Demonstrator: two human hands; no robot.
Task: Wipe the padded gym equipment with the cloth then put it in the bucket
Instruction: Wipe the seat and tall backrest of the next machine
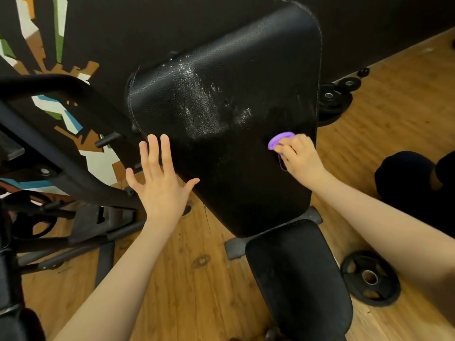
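Note:
A black padded backrest (221, 114) of a gym bench tilts up in the middle of the view, with wet shiny streaks across its centre. Below it lies the black seat pad (298, 279). My right hand (299, 157) grips a purple cloth (279, 139) and presses it against the right side of the backrest. My left hand (160, 178) is spread flat with straight fingers at the backrest's lower left edge. No bucket is in view.
A black metal machine frame (61, 153) stands at the left. Weight plates lie on the wooden floor at the lower right (370, 278) and behind the bench (332, 99). A dark wall runs along the back. A dark-clothed knee (413, 183) is at the right.

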